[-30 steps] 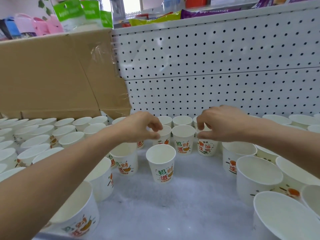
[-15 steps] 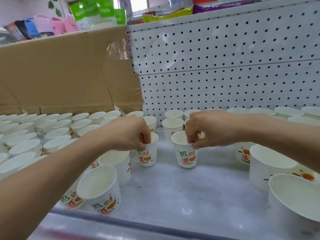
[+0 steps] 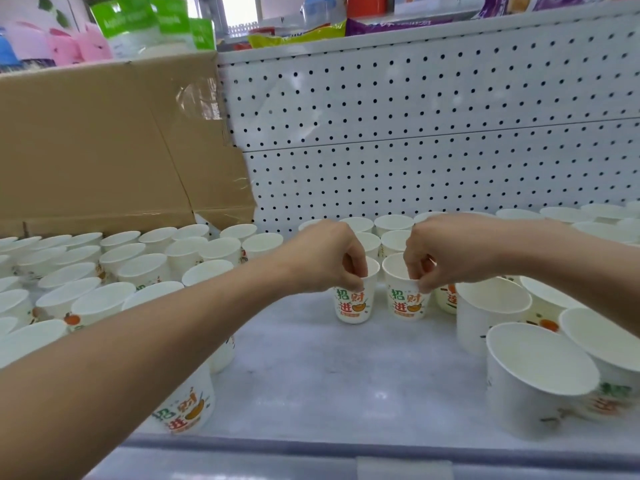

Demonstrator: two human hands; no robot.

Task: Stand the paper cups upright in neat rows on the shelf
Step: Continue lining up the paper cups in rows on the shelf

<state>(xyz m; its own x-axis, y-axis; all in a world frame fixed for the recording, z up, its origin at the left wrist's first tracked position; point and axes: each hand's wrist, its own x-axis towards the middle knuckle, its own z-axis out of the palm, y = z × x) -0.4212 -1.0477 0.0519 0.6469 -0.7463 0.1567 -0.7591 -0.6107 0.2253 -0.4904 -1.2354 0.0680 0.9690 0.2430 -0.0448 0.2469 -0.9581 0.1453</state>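
Note:
Two small white paper cups with green and orange print stand upright side by side on the white shelf (image 3: 329, 368). My left hand (image 3: 325, 259) pinches the rim of the left cup (image 3: 353, 303). My right hand (image 3: 446, 251) pinches the rim of the right cup (image 3: 407, 301). Several more upright cups (image 3: 391, 225) stand in rows just behind them, against the pegboard. Rows of cups (image 3: 121, 258) fill the left side, and larger cups (image 3: 540, 375) crowd the right side.
A brown cardboard box (image 3: 104, 143) stands at the back left behind the cups. The white pegboard wall (image 3: 415, 133) closes the back of the shelf. The shelf's front lip (image 3: 346, 452) runs along the bottom. Packaged goods (image 3: 138, 19) sit on the shelf above.
Both hands have shifted right in the view with a cup each. The two cups now stand close together on the shelf, in front of the back rows.

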